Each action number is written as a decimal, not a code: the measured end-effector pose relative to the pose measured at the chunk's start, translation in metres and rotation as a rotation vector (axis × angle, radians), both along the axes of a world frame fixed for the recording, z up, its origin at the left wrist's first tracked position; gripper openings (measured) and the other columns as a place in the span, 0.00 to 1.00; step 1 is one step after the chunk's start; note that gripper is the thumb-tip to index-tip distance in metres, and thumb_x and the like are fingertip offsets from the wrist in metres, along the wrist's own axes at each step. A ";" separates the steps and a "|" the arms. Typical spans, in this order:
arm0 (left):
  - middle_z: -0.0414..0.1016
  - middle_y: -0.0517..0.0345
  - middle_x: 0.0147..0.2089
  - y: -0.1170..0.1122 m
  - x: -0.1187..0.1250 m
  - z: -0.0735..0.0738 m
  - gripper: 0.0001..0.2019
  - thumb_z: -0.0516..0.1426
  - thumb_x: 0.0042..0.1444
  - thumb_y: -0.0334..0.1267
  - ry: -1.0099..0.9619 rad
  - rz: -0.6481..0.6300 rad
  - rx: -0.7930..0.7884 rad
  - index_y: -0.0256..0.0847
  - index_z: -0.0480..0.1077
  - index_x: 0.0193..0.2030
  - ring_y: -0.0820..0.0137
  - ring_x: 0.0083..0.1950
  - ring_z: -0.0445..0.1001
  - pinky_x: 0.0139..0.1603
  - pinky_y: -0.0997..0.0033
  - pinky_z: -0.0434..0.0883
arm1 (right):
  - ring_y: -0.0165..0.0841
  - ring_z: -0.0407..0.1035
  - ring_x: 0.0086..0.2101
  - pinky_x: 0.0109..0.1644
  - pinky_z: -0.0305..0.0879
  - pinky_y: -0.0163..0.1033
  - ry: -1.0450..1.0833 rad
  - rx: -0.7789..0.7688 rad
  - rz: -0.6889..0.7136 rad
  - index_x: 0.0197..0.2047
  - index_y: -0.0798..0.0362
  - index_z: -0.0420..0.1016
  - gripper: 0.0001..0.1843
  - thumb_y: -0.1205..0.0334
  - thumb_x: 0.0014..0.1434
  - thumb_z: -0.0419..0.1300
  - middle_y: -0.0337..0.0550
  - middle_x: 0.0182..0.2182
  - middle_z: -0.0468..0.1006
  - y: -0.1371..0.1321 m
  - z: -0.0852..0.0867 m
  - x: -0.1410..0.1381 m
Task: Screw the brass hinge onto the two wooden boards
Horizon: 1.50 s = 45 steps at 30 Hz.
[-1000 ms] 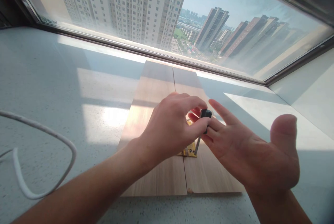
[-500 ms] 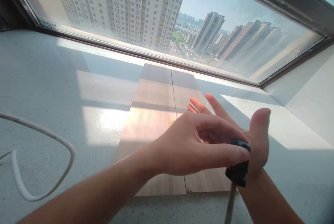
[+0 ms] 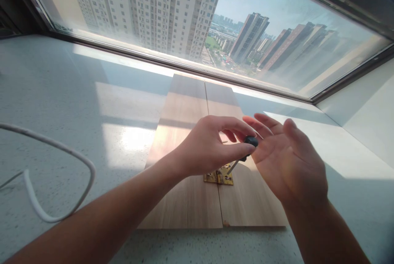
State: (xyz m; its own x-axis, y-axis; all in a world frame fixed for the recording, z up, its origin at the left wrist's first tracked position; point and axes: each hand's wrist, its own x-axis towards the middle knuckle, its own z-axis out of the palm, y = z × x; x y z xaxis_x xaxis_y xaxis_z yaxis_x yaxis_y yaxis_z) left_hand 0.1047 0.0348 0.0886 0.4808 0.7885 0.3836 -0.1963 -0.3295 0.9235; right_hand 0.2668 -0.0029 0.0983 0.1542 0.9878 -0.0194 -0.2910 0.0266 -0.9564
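My left hand [image 3: 206,145] pinches the black handle of a screwdriver [image 3: 250,141] between thumb and fingers. Its metal shaft slants down and left, and the tip appears at the right leaf of a brass-coloured hinge [image 3: 226,177]. That hinge lies across the seam between two wooden boards [image 3: 184,106], partly covered by my left hand. Several screws show on it, though their details are small. Palm up and fingers apart, my right hand [image 3: 287,153] is just right of the screwdriver handle, over the right board [image 3: 255,202]. I see nothing in the right palm.
A white cable [image 3: 74,155] curves over the speckled pale sill [image 3: 123,198] on the left. Behind the boards runs a dark window frame [image 3: 160,63] with tall buildings outside. A white wall [image 3: 369,100] closes off the right side.
My left hand has carried the screwdriver up and left, so its shaft now reaches the hinge. The right hand has turned and moved away from the handle. More of the hinge shows.
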 end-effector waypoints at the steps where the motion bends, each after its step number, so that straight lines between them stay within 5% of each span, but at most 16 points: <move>1: 0.81 0.59 0.34 -0.001 0.001 -0.002 0.05 0.63 0.50 0.27 0.021 0.050 0.068 0.38 0.78 0.34 0.70 0.36 0.77 0.41 0.70 0.74 | 0.42 0.71 0.47 0.53 0.68 0.51 -0.006 -0.053 -0.031 0.36 0.46 0.78 0.15 0.44 0.57 0.60 0.43 0.40 0.78 0.003 -0.003 0.001; 3: 0.80 0.60 0.34 -0.004 0.006 -0.008 0.05 0.63 0.51 0.28 0.054 0.119 0.218 0.39 0.77 0.35 0.70 0.36 0.76 0.42 0.69 0.73 | 0.38 0.72 0.36 0.44 0.71 0.48 -0.006 -0.134 -0.038 0.32 0.49 0.77 0.17 0.43 0.55 0.62 0.41 0.31 0.74 0.005 -0.008 0.000; 7: 0.79 0.63 0.32 -0.010 0.017 -0.024 0.03 0.62 0.55 0.30 0.125 0.208 0.479 0.41 0.76 0.35 0.70 0.36 0.72 0.43 0.66 0.69 | 0.31 0.68 0.27 0.32 0.69 0.39 -0.005 -0.105 -0.009 0.35 0.50 0.78 0.20 0.41 0.53 0.64 0.40 0.30 0.74 0.002 -0.011 -0.008; 12: 0.82 0.62 0.40 -0.013 0.020 -0.027 0.07 0.63 0.55 0.33 0.075 0.327 0.530 0.43 0.74 0.41 0.67 0.41 0.73 0.46 0.63 0.69 | 0.27 0.58 0.22 0.24 0.57 0.34 -0.060 -0.085 -0.022 0.27 0.52 0.78 0.20 0.42 0.52 0.65 0.36 0.20 0.65 0.001 -0.008 -0.014; 15: 0.81 0.58 0.43 -0.005 0.011 -0.017 0.09 0.65 0.54 0.36 -0.020 0.307 0.476 0.42 0.74 0.41 0.67 0.44 0.75 0.50 0.64 0.70 | 0.25 0.51 0.19 0.22 0.51 0.34 -0.053 -0.074 0.131 0.21 0.52 0.74 0.25 0.39 0.55 0.61 0.34 0.14 0.55 0.006 -0.003 -0.006; 18: 0.80 0.58 0.37 0.014 -0.005 -0.012 0.03 0.59 0.59 0.35 -0.042 0.460 0.285 0.41 0.74 0.35 0.70 0.40 0.76 0.44 0.68 0.71 | 0.24 0.45 0.16 0.20 0.45 0.35 0.020 -0.043 0.364 0.20 0.52 0.73 0.27 0.39 0.59 0.56 0.31 0.13 0.48 0.011 -0.002 0.006; 22: 0.78 0.58 0.32 0.043 -0.024 -0.026 0.08 0.57 0.60 0.36 0.016 0.586 0.065 0.39 0.75 0.32 0.70 0.36 0.75 0.41 0.69 0.71 | 0.24 0.42 0.16 0.20 0.40 0.35 0.064 -0.039 0.459 0.22 0.51 0.72 0.24 0.45 0.62 0.55 0.30 0.14 0.46 0.018 -0.014 0.011; 27: 0.77 0.57 0.31 0.056 -0.029 -0.046 0.07 0.56 0.58 0.36 0.063 0.617 -0.054 0.39 0.74 0.32 0.69 0.37 0.75 0.42 0.66 0.70 | 0.23 0.43 0.17 0.21 0.40 0.34 0.055 -0.072 0.418 0.28 0.51 0.75 0.18 0.49 0.64 0.56 0.30 0.15 0.48 0.020 -0.024 0.009; 36: 0.77 0.57 0.31 0.059 -0.031 -0.050 0.08 0.57 0.57 0.38 0.068 0.608 -0.050 0.40 0.74 0.30 0.68 0.37 0.75 0.43 0.65 0.69 | 0.22 0.47 0.17 0.21 0.43 0.33 0.001 -0.074 0.346 0.33 0.52 0.78 0.11 0.55 0.62 0.60 0.30 0.16 0.53 0.016 -0.022 0.010; 39: 0.78 0.57 0.31 0.059 -0.031 -0.052 0.08 0.57 0.57 0.38 0.084 0.607 -0.064 0.40 0.75 0.30 0.68 0.37 0.75 0.42 0.65 0.69 | 0.23 0.53 0.18 0.22 0.51 0.32 -0.104 -0.025 0.349 0.33 0.52 0.80 0.13 0.55 0.63 0.59 0.31 0.15 0.57 0.017 -0.022 0.011; 42: 0.78 0.57 0.30 0.058 -0.030 -0.052 0.09 0.57 0.58 0.38 0.094 0.611 -0.062 0.40 0.75 0.30 0.68 0.36 0.75 0.42 0.65 0.69 | 0.31 0.72 0.34 0.39 0.68 0.36 -0.258 0.027 0.403 0.39 0.52 0.82 0.11 0.56 0.63 0.60 0.42 0.28 0.78 0.017 -0.019 0.014; 45: 0.77 0.57 0.30 0.058 -0.030 -0.051 0.09 0.56 0.58 0.38 0.094 0.612 -0.057 0.40 0.75 0.30 0.69 0.36 0.75 0.42 0.66 0.69 | 0.35 0.74 0.44 0.48 0.70 0.40 -0.251 0.062 0.494 0.44 0.49 0.82 0.10 0.60 0.63 0.61 0.45 0.42 0.82 0.019 -0.019 0.019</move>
